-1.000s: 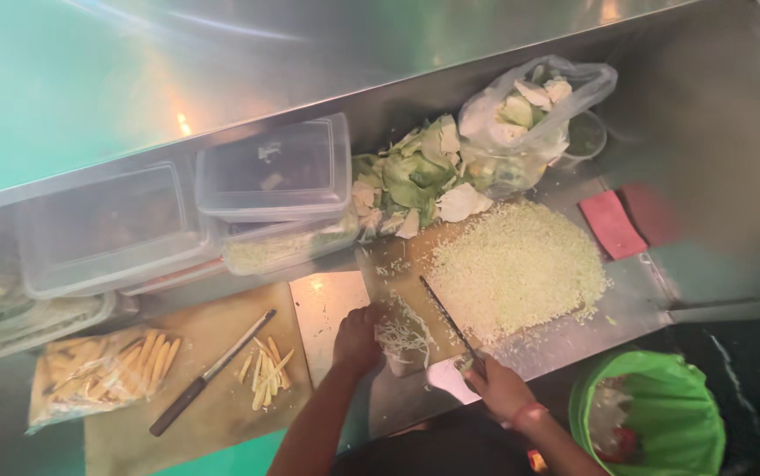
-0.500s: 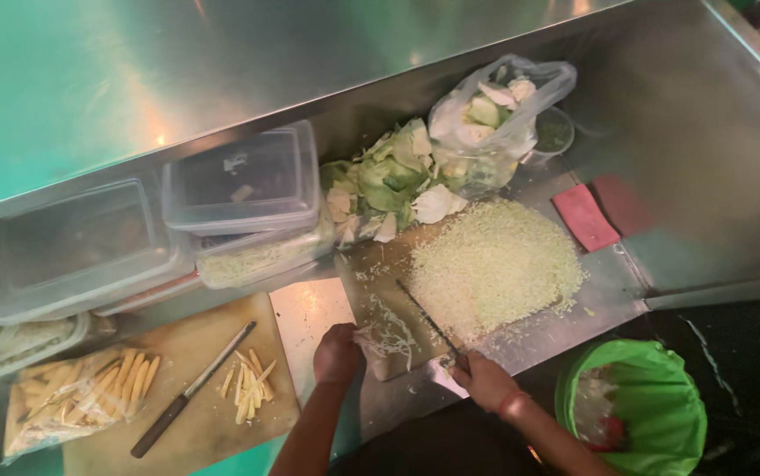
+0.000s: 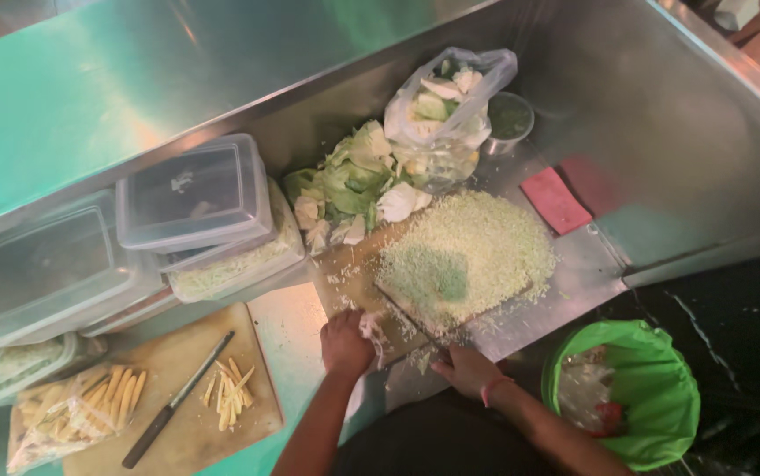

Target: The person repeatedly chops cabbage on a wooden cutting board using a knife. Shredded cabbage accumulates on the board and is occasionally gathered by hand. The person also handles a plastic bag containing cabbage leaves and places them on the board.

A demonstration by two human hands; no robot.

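Observation:
My left hand (image 3: 346, 342) presses a small pale chunk of cabbage (image 3: 369, 327) onto a wooden cutting board (image 3: 353, 264). My right hand (image 3: 466, 368) grips the handle of a long knife (image 3: 408, 316), whose blade lies across the board just right of the chunk. A big heap of finely shredded cabbage (image 3: 468, 256) covers the board's right side and spills onto the steel counter. Loose cabbage leaves and cores (image 3: 349, 181) are piled behind the board.
A clear bag of cabbage pieces (image 3: 446, 110) and a small bowl (image 3: 510, 119) stand at the back. Stacked lidded plastic tubs (image 3: 190, 194) sit left. A second board (image 3: 182, 405) carries a knife (image 3: 177, 401), yellow sticks and a bag. A pink cloth (image 3: 556, 201) lies right; a green-lined bin (image 3: 627, 401) stands below.
The view has shifted a little. The cabbage chunk under my left hand has become smaller, and the knife stays over it at the board's near edge.

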